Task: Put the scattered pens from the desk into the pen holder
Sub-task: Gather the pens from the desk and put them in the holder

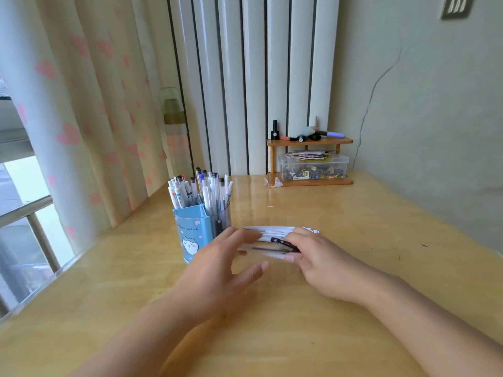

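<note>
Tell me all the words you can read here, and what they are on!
"achiware", maybe with a letter before it hidden: on the blue pen holder, above its cat picture.
Labels on the pens in the holder: too small to read.
Papers in the clear box: too blurred.

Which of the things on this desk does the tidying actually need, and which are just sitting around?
Part of the job:
- bunch of pens lying on the desk, gathered between both hands
- pen holder, blue, already holding many pens
- left hand, fingers straight beside the bunch
- right hand, curled over the bunch

Just lying about:
- small wooden shelf with little bottles
- clear plastic box under it
</note>
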